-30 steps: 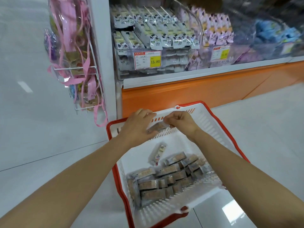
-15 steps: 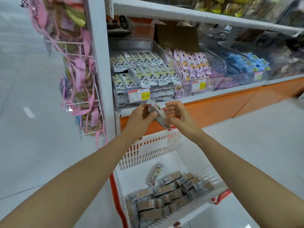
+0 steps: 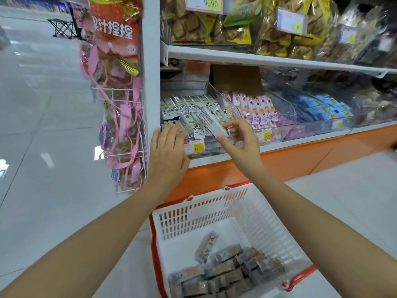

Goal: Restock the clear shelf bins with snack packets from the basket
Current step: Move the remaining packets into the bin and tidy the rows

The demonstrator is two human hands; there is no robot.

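Observation:
My right hand (image 3: 241, 139) pinches a long white snack packet (image 3: 211, 123), tilted, over the front of the leftmost clear shelf bin (image 3: 223, 97). That bin holds several white packets with a cartoon print. My left hand (image 3: 169, 147) is flat with straight fingers in front of the bin's lower left, near its price tag (image 3: 194, 147); it holds nothing. Below stands the white basket with a red rim (image 3: 193, 214). It holds several brown packets (image 3: 223, 272) and one loose white packet (image 3: 207, 247).
Further clear bins hold pink packets (image 3: 257, 108) and blue packets (image 3: 322, 106) to the right. An upper shelf (image 3: 257, 58) carries bagged biscuits. A wire rack of pink-ribboned bags (image 3: 120, 117) hangs on the shelf's left end. An orange plinth (image 3: 290, 160) runs below.
Both hands rose from the basket to the shelf bin. The left hand let go of the packet and opened flat; the right hand carries the packet alone toward the bin.

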